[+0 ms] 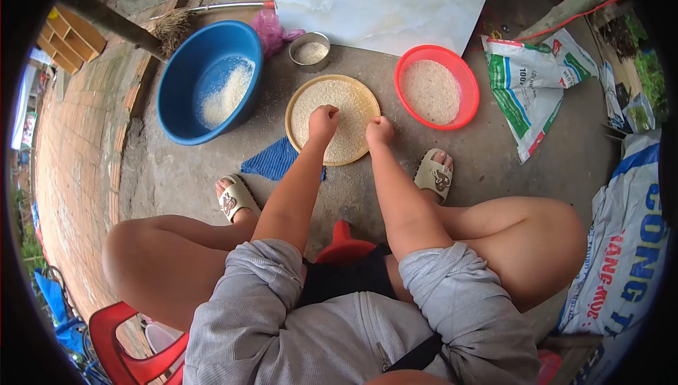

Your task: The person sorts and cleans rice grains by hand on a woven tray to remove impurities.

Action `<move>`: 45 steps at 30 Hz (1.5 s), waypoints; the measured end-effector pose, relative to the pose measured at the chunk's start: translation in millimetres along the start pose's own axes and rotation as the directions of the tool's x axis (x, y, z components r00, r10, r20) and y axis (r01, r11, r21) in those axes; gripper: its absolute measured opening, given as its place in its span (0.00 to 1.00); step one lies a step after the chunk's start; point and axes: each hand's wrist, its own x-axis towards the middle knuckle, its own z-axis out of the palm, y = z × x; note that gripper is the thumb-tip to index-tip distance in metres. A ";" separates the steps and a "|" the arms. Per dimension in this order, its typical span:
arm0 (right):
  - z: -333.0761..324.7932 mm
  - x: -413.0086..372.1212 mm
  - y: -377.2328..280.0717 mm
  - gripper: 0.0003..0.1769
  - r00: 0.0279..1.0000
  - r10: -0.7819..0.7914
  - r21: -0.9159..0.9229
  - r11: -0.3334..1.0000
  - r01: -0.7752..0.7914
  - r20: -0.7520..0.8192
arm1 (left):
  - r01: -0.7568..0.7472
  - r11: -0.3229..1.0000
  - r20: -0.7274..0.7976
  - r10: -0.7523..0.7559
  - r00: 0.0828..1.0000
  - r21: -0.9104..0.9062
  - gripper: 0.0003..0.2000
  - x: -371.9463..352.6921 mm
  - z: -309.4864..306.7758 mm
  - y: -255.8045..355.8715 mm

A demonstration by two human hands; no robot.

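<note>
A round woven tray (291,118) with a raised rim lies on the ground before me, covered with pale rice grains (346,106). Over the left-centre of the grains is my left hand (323,123), its fingers closed in a pinch; what they hold, if anything, is too small to name. At the tray's right rim is my right hand (379,132), its fingers curled closed beside or on the rim; whether they grip it is hard to tell. Part of a blue cloth (272,161) shows at the tray's lower left.
Around the tray stand a blue basin (173,106) with rice at the left, a metal bowl (309,66) behind, and a red basin (471,106) with rice at the right. A white board (381,3) is behind; sacks (526,88) lie to the right.
</note>
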 end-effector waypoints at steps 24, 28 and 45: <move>7.5 -3.8 -5.2 0.13 0.966 0.043 -0.035 0.998 -0.053 -0.255 | -0.102 0.989 0.122 0.115 0.986 -0.109 0.06 30.6 -12.6 -2.0; 5.4 -4.6 -13.6 0.13 0.967 0.075 -0.037 0.996 -0.087 -0.243 | 0.070 0.928 -0.012 -0.080 0.997 -0.367 0.10 36.1 -35.8 -0.4; 8.9 -8.1 -177.6 0.17 0.576 -0.153 0.536 0.606 -0.588 0.803 | -0.369 0.912 -0.092 0.357 0.929 -0.182 0.07 30.3 -129.0 110.8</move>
